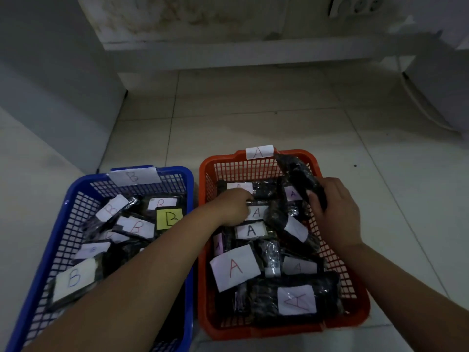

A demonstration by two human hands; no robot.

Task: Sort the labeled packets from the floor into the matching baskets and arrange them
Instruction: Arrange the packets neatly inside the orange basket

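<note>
Both forearms reach over the baskets, the left hand (233,207) pressing among packets in the orange basket (355,316) while the right hand (335,212) grips a dark packet (297,174) at its rim, seemingly light, soft and slippery, best pinched by an edge.

Orange basket (256,331) and its packets (234,268) read "A"; blue basket (76,189) and its packets (73,278) read "B".
</note>
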